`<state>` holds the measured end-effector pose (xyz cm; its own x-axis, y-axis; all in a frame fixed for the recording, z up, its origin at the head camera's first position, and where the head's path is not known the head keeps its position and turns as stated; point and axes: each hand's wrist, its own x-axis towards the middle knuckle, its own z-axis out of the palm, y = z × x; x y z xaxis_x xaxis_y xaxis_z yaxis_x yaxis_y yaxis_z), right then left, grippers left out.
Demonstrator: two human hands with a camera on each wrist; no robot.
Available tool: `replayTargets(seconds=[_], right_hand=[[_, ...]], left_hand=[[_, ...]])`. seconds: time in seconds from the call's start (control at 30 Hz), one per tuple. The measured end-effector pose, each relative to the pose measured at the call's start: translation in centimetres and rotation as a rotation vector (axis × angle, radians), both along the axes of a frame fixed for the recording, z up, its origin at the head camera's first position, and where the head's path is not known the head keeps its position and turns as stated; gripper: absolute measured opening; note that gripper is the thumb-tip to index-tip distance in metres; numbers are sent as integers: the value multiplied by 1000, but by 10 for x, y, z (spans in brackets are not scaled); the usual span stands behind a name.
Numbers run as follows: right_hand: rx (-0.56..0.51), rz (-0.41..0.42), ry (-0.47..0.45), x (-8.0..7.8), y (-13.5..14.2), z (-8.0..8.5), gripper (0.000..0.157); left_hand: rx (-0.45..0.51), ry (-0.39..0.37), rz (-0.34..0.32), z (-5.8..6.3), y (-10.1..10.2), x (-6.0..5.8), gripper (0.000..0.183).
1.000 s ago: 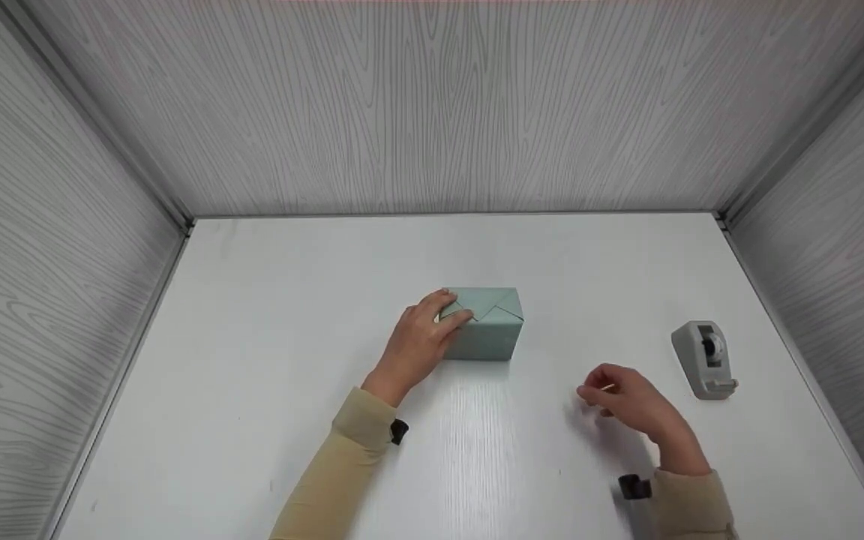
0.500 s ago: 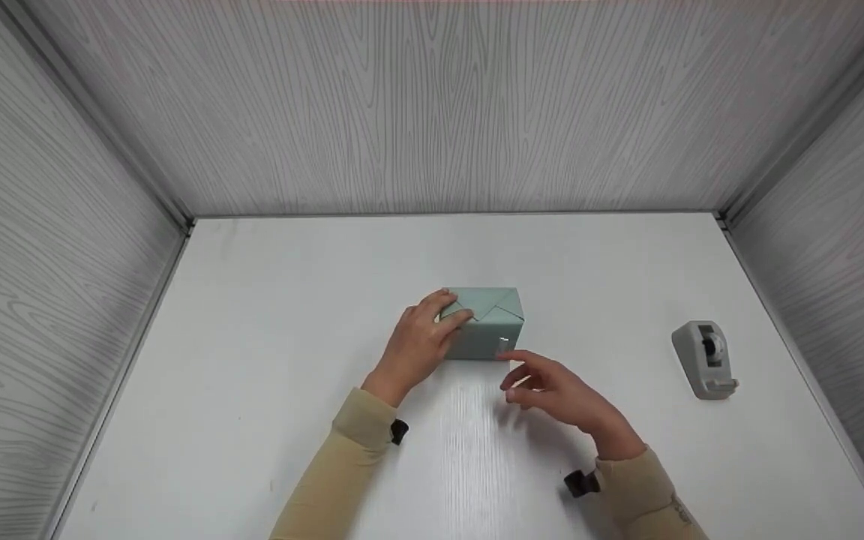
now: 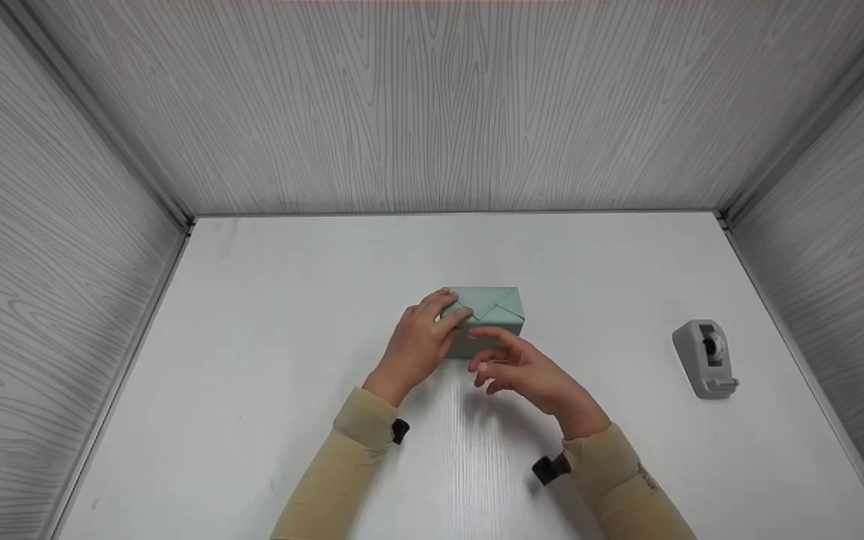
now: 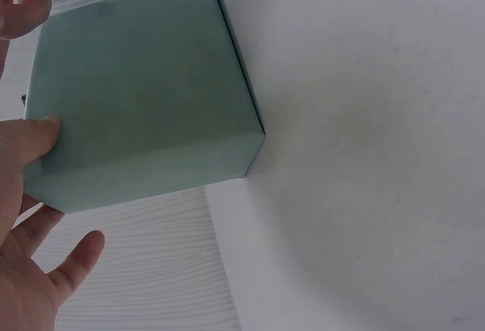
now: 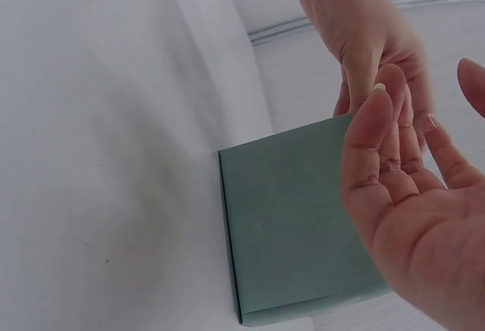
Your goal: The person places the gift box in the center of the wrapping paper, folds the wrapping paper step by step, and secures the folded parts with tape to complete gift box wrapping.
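Observation:
A box wrapped in pale green paper point(image 3: 498, 300), with folded flaps crossing on its upper face, stands mid-table. My left hand point(image 3: 421, 341) grips its left end, fingers reaching over the upper face. In the left wrist view, the left thumb point(image 4: 34, 138) lies against the box's broad green side point(image 4: 144, 81). My right hand point(image 3: 529, 375) is before the box's front, index finger extended toward it and the others loosely bent. Whether that fingertip touches the paper is unclear. In the right wrist view, a faint shiny patch point(image 5: 250, 223), possibly clear tape, shows on the green side.
A grey tape dispenser point(image 3: 704, 360) with a roll in it stands toward the table's right edge. Grey wood-grain panels point(image 3: 432, 105) enclose the white tabletop point(image 3: 289, 285) at the back and both sides.
My right hand has swung left from near the dispenser to the box's front. A clear tape strip, visible by its index fingertip half a second ago, no longer shows in the head view. The left hand stays put.

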<state>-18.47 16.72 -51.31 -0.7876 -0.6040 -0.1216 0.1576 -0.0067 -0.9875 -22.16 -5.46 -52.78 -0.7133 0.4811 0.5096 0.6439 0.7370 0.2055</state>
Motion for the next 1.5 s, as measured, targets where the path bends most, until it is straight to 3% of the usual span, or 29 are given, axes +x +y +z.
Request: replayTargets(seconds=[0.3, 0.63, 1.2, 1.33, 1.5], right_hand=[[-48, -69, -106, -6, -6, 2, 63], [-60, -88, -144, -7, -7, 0, 61], [-61, -126, -190, -2, -9, -6, 61], [-57, -181, -203, -4, -13, -9, 57], [-10, -336, -212, -9, -22, -9, 43]], left_hand=[[36, -10, 1, 0, 1, 0, 34], [57, 2, -13, -1, 2, 0, 36], [-97, -32, 14, 6, 3, 2, 42], [-113, -28, 15, 7, 3, 3, 41], [-103, -28, 16, 7, 3, 3, 41]])
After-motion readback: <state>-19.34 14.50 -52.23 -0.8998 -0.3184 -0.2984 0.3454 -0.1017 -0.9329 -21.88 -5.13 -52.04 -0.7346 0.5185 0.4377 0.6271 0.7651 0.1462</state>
